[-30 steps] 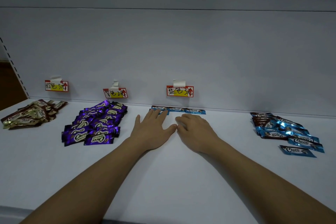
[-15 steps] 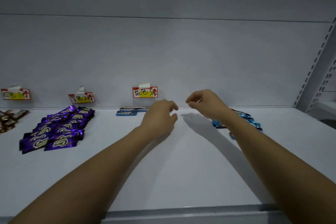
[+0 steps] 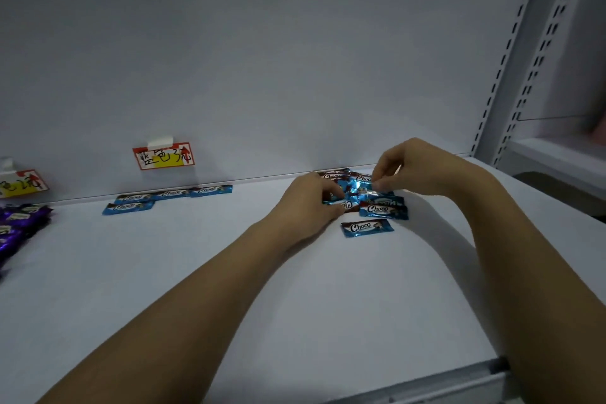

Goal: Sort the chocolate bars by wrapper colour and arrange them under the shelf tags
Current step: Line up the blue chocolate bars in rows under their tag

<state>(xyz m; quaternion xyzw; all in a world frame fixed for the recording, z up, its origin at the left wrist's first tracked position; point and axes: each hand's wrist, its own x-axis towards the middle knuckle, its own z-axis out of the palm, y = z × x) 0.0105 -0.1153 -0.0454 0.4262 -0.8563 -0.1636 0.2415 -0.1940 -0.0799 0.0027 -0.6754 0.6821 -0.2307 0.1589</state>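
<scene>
A loose heap of blue-wrapped Choco bars (image 3: 377, 203) lies at 2 o'clock against the back wall, 1 bar (image 3: 366, 227) flat just in front. 4 blue bars (image 3: 170, 195) sit flat below the blue tag (image 3: 164, 156) at 10 o'clock — purple bars (image 3: 19, 223) pile at 9 o'clock.

Blue bars (image 3: 383, 210); purple bars (image 3: 19, 223); red-yellow tag (image 3: 164, 156); white shelf (image 3: 196, 272).

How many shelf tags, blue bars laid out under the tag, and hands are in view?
Shelf tags: 2 (one cut off at left)
Blue bars under the tag: 4
Hands: 2 (left hand, right hand)
Total: 8
The heap at the fingers overlaps too much to count.
</scene>
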